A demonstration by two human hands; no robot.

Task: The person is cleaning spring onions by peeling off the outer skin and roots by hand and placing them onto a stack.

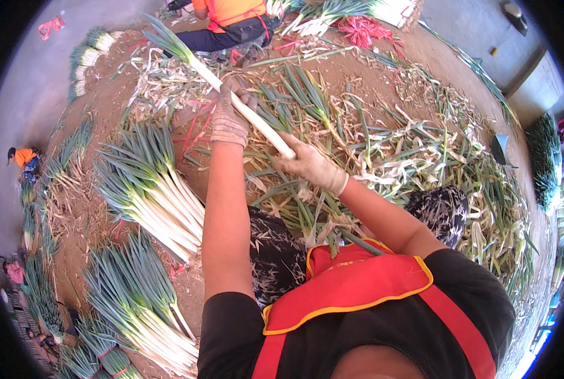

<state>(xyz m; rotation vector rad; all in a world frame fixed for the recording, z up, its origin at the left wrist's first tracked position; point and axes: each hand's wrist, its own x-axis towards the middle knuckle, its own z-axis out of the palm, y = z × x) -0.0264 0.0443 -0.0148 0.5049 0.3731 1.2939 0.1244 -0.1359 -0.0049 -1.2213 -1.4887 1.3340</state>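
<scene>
We log: left hand wraps leek mid-stalk; right hand pinches its white end; trimmed leek pile left of both.

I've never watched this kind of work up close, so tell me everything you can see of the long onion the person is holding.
The long green onion has a smooth white stalk and green leaves at its far end. It lies slanted, leaves pointing away to the upper left. The gloved left hand grips its middle and the gloved right hand holds its white near end, above the trimmings on the ground.
</scene>
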